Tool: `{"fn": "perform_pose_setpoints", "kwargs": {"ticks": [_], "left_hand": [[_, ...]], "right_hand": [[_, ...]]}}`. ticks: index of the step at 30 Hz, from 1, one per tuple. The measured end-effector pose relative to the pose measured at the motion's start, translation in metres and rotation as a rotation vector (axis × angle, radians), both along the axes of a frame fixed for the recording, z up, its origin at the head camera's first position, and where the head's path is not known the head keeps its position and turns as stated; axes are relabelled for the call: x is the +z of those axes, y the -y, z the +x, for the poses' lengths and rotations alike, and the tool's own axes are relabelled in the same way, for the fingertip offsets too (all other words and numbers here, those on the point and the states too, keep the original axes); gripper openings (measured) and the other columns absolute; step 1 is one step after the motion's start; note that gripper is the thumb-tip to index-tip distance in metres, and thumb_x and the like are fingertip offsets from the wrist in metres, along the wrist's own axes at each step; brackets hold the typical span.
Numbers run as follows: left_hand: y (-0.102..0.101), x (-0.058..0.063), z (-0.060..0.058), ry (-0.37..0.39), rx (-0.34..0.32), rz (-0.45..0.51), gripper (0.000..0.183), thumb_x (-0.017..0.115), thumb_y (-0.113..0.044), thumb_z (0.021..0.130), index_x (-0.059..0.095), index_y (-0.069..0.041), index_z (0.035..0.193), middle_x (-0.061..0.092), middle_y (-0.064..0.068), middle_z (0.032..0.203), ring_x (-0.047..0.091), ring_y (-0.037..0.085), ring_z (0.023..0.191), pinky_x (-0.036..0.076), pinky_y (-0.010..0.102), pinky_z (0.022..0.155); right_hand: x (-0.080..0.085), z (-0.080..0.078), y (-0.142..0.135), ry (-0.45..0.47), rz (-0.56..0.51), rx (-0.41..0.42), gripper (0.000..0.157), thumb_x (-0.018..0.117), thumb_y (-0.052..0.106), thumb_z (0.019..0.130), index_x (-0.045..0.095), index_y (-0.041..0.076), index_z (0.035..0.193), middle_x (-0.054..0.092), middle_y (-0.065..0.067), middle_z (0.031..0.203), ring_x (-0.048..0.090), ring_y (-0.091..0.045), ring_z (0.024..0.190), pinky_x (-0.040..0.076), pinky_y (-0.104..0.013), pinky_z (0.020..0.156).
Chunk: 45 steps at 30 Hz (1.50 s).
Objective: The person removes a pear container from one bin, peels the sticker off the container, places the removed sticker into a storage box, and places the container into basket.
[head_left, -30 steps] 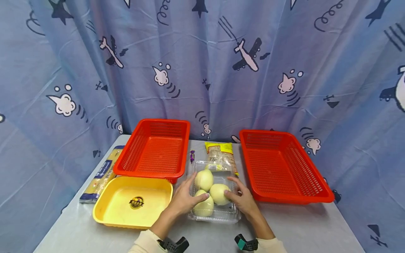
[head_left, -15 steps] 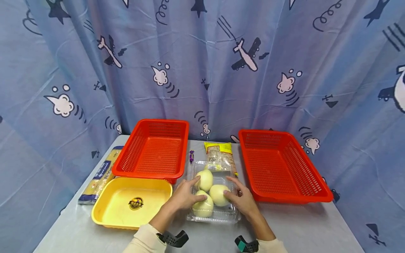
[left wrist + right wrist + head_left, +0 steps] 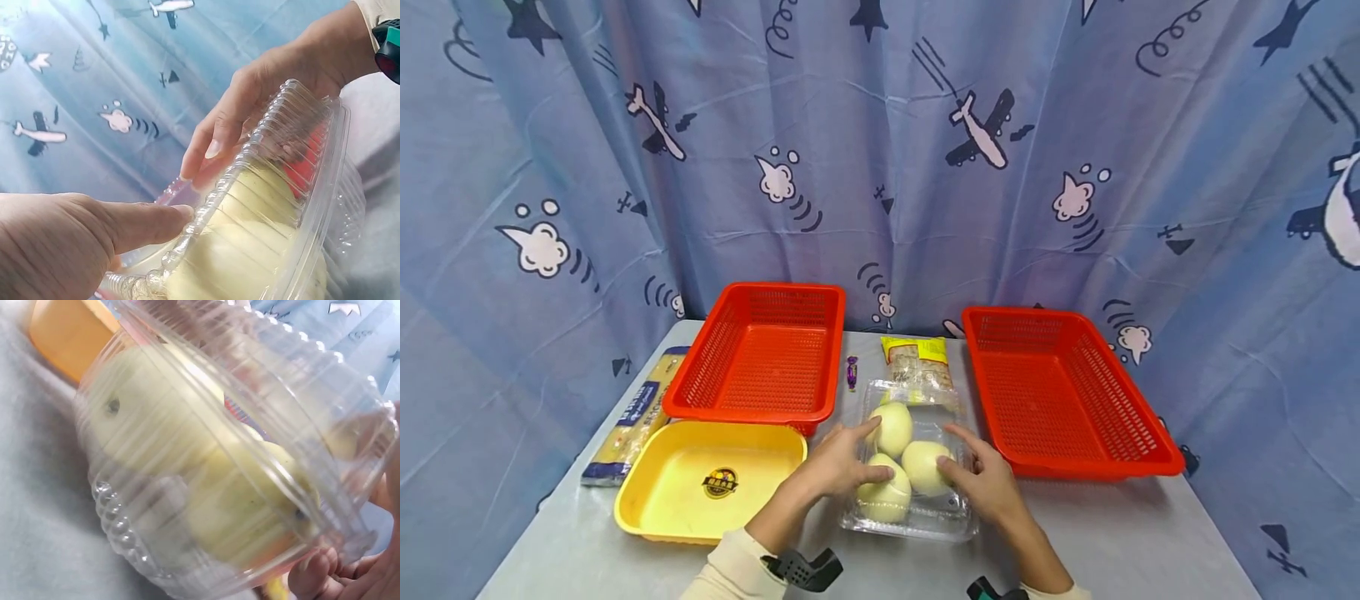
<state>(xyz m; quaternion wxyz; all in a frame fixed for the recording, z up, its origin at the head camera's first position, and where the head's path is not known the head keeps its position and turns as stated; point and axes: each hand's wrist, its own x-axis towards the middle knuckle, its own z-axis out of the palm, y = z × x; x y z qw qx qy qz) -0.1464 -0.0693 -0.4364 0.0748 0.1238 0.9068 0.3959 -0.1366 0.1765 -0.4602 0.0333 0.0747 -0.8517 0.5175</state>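
Observation:
A clear plastic clamshell box with three large pale yellow-green fruits in it is near the middle of the table. Ribbed plastic walls surround the fruits in both wrist views; their exact kind is hard to tell. At the box's left side my left hand grips it, the thumb lying over the top. My right hand holds the opposite side, its thumb also on top. The box looks tilted in the left wrist view. Some fingertips are hidden behind the plastic.
Red plastic baskets stand at the left and right. A yellow tray sits front left, beside a long noodle-like packet. Behind the box lie a purple-wrapped candy and a yellow-topped bag. A patterned curtain hangs behind.
The box has shifted slightly toward me and right, with both hands moving along with it. More of the yellow-topped bag shows behind it. The view has also shifted a little.

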Motion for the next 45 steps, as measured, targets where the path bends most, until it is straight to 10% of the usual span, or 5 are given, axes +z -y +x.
{"fn": "perform_pose_setpoints", "kwargs": {"ticks": [16,23,34,39,45], "left_hand": [[0.017,0.058,0.005,-0.017,-0.068,0.071,0.084,0.085,-0.028,0.073,0.046,-0.003,0.143,0.062,0.017,0.091,0.052,0.026,0.083,0.046,0.038,0.075],[0.029,0.075,0.005,-0.005,-0.039,0.135,0.083,0.086,-0.024,0.073,0.046,-0.003,0.143,0.05,0.023,0.136,0.049,0.03,0.118,0.041,0.045,0.097],[0.052,0.095,0.001,0.01,-0.003,0.089,0.083,0.086,-0.022,0.074,0.045,-0.006,0.144,0.053,0.015,0.133,0.048,0.027,0.098,0.042,0.034,0.075],[0.064,0.107,-0.003,0.054,0.018,0.077,0.084,0.084,-0.021,0.075,0.042,-0.008,0.146,0.059,0.014,0.095,0.05,0.025,0.081,0.045,0.035,0.072],[0.081,0.124,-0.012,0.052,0.035,0.076,0.082,0.083,-0.018,0.077,0.042,-0.007,0.147,0.049,0.012,0.14,0.046,0.028,0.115,0.043,0.042,0.096]], "right_hand": [[0.071,0.001,0.002,0.052,0.115,0.192,0.06,0.074,0.024,0.084,0.052,0.017,0.139,0.047,-0.008,0.079,0.042,-0.021,0.063,0.038,-0.029,0.051],[0.092,-0.007,0.011,0.013,0.199,0.258,0.064,0.072,0.03,0.086,0.047,0.017,0.143,0.054,-0.014,0.113,0.045,-0.023,0.07,0.042,-0.036,0.059],[0.11,-0.017,0.037,-0.023,0.28,0.28,0.066,0.07,0.033,0.086,0.045,0.015,0.145,0.044,-0.016,0.144,0.05,-0.04,0.117,0.045,-0.059,0.089],[0.122,-0.025,0.051,0.011,0.275,0.291,0.068,0.07,0.029,0.086,0.043,0.014,0.146,0.045,-0.019,0.14,0.057,-0.036,0.101,0.054,-0.046,0.076],[0.139,-0.036,0.073,0.156,0.153,0.312,0.073,0.071,0.022,0.086,0.036,0.016,0.149,0.049,-0.023,0.127,0.062,-0.031,0.084,0.057,-0.039,0.059]]}}
